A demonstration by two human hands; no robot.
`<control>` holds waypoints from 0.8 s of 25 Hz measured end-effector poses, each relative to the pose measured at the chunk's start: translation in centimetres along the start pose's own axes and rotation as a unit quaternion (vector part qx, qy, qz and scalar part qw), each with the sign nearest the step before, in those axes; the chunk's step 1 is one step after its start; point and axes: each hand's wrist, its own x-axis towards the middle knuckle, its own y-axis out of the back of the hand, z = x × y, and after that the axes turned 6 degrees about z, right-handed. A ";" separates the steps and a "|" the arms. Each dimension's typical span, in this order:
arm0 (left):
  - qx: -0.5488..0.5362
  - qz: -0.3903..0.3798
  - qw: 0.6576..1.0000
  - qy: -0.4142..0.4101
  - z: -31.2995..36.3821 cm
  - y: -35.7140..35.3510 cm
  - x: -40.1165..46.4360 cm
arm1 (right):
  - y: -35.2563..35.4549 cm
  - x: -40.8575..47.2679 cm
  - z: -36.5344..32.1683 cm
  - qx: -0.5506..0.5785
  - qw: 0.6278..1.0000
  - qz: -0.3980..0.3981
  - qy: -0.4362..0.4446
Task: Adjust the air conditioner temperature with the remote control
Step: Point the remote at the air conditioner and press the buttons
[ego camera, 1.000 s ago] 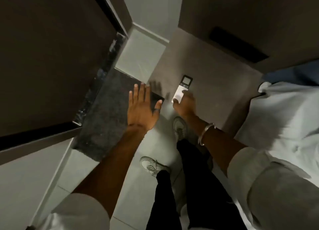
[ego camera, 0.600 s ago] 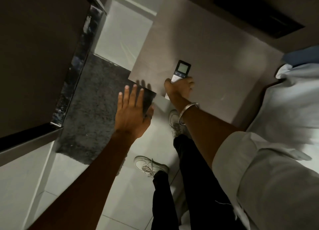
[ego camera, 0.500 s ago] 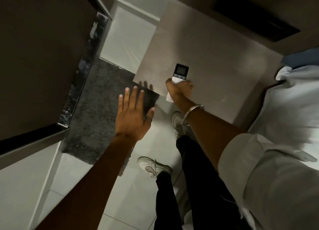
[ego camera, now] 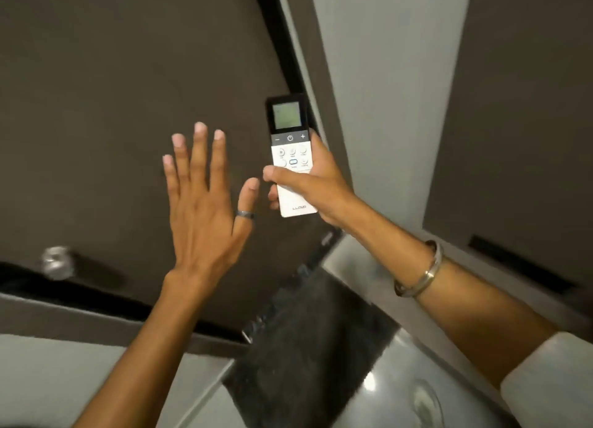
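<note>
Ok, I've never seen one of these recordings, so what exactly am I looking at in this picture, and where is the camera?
There is no machine here: the camera sits on a person's head and looks forward and down at their two bare hands. The right hand, with a metal bangle on its wrist, holds a slim white remote control with a black top and small grey screen, buttons facing the camera and thumb resting across the lower part. The left hand, wearing a dark ring on the thumb, is open and empty, fingers spread, beside the remote. Behind them are a dark brown panel and a grey wall.
</note>
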 end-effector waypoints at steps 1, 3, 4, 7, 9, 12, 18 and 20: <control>0.026 0.057 0.998 0.006 -1.8 4.5 1.9 | -3.6 -0.2 -4.0 0.005 0.998 -0.044 0.035; 0.075 0.142 0.987 0.012 -4.7 12.0 4.7 | -9.7 -1.1 -10.6 0.005 0.989 -0.117 0.095; 0.098 0.173 0.980 0.017 -5.8 15.0 5.7 | -12.0 -1.7 -13.2 0.004 0.983 -0.141 0.118; 0.154 0.263 0.952 0.031 -8.9 24.2 8.2 | -19.3 -4.0 -20.4 -0.021 0.958 -0.202 0.204; 0.178 0.311 0.933 0.039 -10.4 28.9 9.3 | -22.9 -5.4 -23.7 -0.031 0.941 -0.227 0.248; 0.212 0.352 0.911 0.041 -11.6 32.6 10.5 | -26.0 -6.4 -26.6 -0.021 0.932 -0.240 0.272; 0.247 0.379 0.890 0.054 -12.8 36.0 11.3 | -29.0 -7.5 -29.7 -0.015 0.922 -0.281 0.266; 0.255 0.380 0.887 0.058 -13.4 36.2 10.9 | -29.5 -7.8 -29.9 -0.015 0.922 -0.284 0.263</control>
